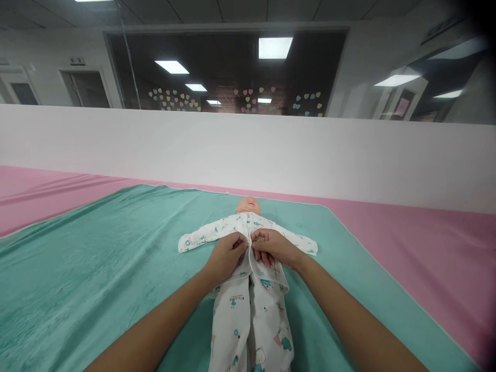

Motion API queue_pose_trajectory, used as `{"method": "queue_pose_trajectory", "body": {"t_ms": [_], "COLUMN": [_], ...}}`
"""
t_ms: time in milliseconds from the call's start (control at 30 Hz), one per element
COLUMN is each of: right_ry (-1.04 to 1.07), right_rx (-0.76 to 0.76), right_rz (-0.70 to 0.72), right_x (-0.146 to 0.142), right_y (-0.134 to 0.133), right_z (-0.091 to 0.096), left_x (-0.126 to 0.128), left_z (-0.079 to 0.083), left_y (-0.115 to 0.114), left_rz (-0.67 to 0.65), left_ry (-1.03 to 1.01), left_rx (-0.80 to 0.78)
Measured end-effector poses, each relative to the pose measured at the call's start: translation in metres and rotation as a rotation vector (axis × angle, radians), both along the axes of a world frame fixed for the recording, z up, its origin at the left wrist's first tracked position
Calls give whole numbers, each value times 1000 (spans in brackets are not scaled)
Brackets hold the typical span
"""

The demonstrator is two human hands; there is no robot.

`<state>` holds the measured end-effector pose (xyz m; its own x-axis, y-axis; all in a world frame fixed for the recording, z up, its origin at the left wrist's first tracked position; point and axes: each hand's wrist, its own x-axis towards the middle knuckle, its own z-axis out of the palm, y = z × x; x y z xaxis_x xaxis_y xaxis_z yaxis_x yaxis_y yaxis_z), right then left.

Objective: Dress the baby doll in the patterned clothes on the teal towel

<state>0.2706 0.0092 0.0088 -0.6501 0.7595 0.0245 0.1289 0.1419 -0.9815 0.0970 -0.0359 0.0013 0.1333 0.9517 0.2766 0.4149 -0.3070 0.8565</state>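
A baby doll [248, 204] lies on its back, its head at the far end and its legs toward me. It wears a white printed baby jacket [201, 235] with long sleeves spread to both sides, and matching trousers [230, 323]. My left hand [228, 254] pinches the left front edge of the jacket at the chest. Opposite it, my right hand [271, 246] pinches the right front edge, the two hands almost touching at the centre line. Below them the front edges hang slightly apart. Any fastener between my fingertips is hidden.
A green blanket [116, 268] lies under the doll, over a pink sheet [418, 253]. Behind them stands a low white wall [248, 150]. Above it, a wide window [227, 67] with heart stickers reflects ceiling lights.
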Motion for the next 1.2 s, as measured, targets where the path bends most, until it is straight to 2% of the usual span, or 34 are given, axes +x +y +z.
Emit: {"method": "queue_pose_trajectory", "body": {"t_ms": [233,400,633,1000,1200], "right_ry": [-35,-92,-167,-99,-68], "right_rx": [5,53,53,-7,-20], "right_rz": [-24,-29,32,213,235], "right_x": [-3,-4,0,12,13], "right_y": [1,4,5,9,9], "right_z": [-2,-5,0,6,4], "left_x": [-1,0,5,7,9], "left_z": [-4,-6,-9,-8,-10], "left_y": [3,3,6,4,6], "left_rz": [48,66,170,201,256], "left_ry": [137,189,306,383,391], "left_rx": [124,123,140,177,177]}}
